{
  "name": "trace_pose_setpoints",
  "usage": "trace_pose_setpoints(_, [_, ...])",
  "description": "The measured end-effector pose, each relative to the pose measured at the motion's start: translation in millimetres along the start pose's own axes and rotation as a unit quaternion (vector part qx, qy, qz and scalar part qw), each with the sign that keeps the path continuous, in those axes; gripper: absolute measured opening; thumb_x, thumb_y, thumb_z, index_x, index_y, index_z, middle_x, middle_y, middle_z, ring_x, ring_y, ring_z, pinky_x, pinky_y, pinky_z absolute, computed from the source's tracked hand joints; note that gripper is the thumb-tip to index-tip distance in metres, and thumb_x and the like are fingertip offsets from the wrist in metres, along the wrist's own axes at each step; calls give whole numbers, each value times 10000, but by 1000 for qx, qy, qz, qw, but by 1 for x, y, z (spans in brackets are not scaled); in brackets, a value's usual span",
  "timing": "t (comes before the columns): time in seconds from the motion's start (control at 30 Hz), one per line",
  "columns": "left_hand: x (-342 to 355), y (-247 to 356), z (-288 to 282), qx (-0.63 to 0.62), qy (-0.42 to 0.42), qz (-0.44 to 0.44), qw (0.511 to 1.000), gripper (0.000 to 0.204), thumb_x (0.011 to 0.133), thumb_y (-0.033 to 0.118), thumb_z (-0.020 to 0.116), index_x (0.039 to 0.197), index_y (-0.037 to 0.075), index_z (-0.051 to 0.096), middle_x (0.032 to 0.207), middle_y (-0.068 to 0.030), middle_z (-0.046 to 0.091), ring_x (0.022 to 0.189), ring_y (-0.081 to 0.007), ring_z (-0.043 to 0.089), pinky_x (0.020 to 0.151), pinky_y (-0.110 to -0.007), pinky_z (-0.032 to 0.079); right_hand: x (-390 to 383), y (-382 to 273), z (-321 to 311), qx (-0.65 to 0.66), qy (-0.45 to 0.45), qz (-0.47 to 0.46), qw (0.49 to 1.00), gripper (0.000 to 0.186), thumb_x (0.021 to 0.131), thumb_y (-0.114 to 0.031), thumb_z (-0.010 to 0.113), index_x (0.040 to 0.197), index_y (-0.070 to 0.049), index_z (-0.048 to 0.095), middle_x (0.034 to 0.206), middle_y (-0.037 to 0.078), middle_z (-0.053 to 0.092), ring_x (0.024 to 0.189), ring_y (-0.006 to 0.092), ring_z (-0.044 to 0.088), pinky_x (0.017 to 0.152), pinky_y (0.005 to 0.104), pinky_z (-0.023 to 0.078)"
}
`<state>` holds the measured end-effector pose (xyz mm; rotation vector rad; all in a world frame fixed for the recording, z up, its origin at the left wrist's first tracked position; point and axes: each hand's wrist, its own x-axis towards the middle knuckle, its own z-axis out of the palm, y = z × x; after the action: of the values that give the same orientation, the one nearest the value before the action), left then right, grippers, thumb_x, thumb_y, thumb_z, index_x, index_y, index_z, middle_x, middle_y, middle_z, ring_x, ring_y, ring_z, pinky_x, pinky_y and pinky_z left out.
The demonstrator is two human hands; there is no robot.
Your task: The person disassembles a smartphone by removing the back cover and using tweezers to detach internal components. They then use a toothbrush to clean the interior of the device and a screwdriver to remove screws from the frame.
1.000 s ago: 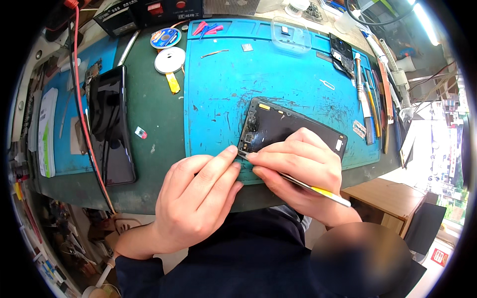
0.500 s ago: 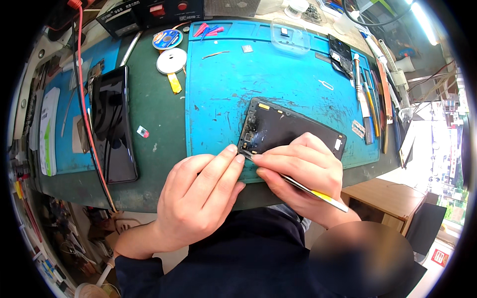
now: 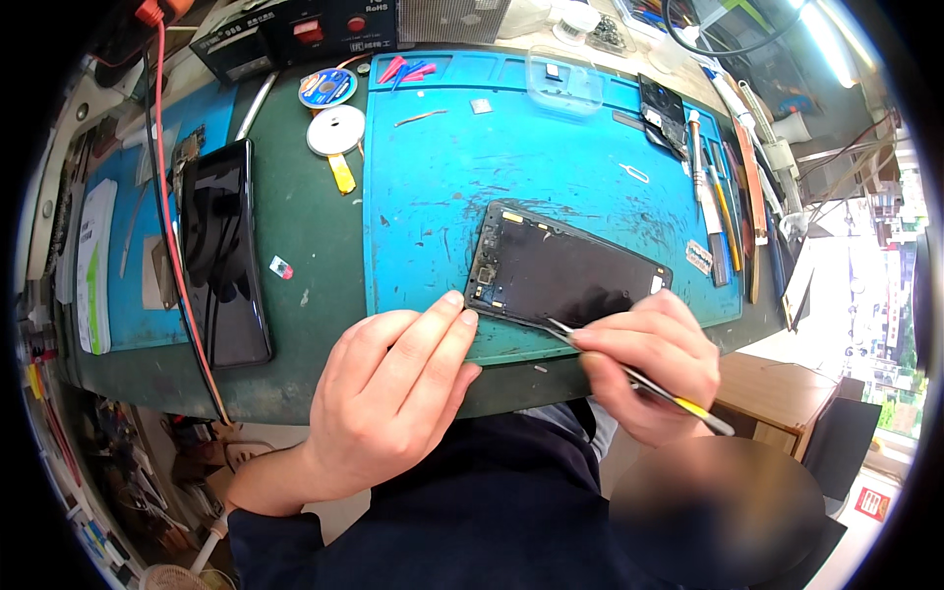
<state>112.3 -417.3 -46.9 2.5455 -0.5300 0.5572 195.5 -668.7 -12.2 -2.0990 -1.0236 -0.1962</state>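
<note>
An opened dark phone housing (image 3: 565,261) with small parts at its left end lies angled on the blue silicone mat (image 3: 423,197). My left hand (image 3: 388,393) has fingers together, fingertips against the housing's lower-left corner. My right hand (image 3: 644,364) is closed around metal tweezers (image 3: 698,408) with a yellow section, held like a pen; their tips reach the housing's lower edge, right of my left fingertips. A silver SIM pin (image 3: 634,173) lies above the housing.
A glossy phone (image 3: 221,256) and red cable (image 3: 172,256) lie left. Two spools (image 3: 334,128) sit near pink clips (image 3: 403,71). A clear box (image 3: 560,93), disassembled phone (image 3: 664,108) and several tools (image 3: 728,206) line the back and right. A power unit (image 3: 295,34) stands behind.
My right hand and tweezers have moved right along the housing's lower edge, exposing its lower-left part. My left hand has stayed at the corner.
</note>
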Motion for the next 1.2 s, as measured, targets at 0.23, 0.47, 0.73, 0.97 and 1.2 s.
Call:
trace_pose_setpoints(0.23, [8, 9, -10, 32, -77, 66, 994, 456, 1004, 294, 712, 1335, -20, 705, 1429, -168, 694, 1303, -294, 616, 1006, -414, 538, -23, 11, -9, -35, 73, -3, 997, 320, 813, 74, 828, 1113, -28, 786, 1006, 101, 793, 793, 232, 664, 715, 328, 509])
trace_pose_setpoints(0.47, [-9, 19, 8, -284, -36, 216, 934, 279, 864, 62, 805, 1142, 35, 801, 1094, -59, 782, 925, -180, 745, 728, -302, 593, -39, 24, -2, -34, 137, -3, 990, 278, 835, 59, 819, 1101, -14, 788, 1001, 111, 796, 801, 233, 675, 729, 332, 519])
trace_pose_setpoints(0.73, [-12, 23, -7, -218, -99, 175, 955, 330, 879, 252, 885, 1093, 21, 785, 730, 16, 617, 600, -151, 629, 555, -277, 511, -51, 29, -4, 34, 181, 3, 983, 259, 896, -6, 817, 1151, 15, 780, 936, 112, 774, 790, 228, 677, 706, 322, 523])
trace_pose_setpoints(0.97, [30, 48, 17, 17, -140, 125, 982, 556, 894, 372, 806, 1306, 9, 718, 1418, -150, 687, 1337, -326, 626, 1105, -499, 523, -63, 28, -4, 6, 231, 10, 973, 223, 940, -53, 809, 1151, 11, 779, 922, 95, 754, 789, 224, 675, 707, 325, 526])
trace_pose_setpoints(1.2, [-7, 56, 8, -348, -155, 257, 888, 361, 844, 42, 788, 1202, -11, 781, 1022, -91, 745, 826, -207, 734, 720, -318, 621, -67, 36, -13, 18, 267, 35, 963, 353, 900, -52, 832, 1244, -13, 759, 1021, 103, 758, 852, 247, 694, 746, 344, 563])
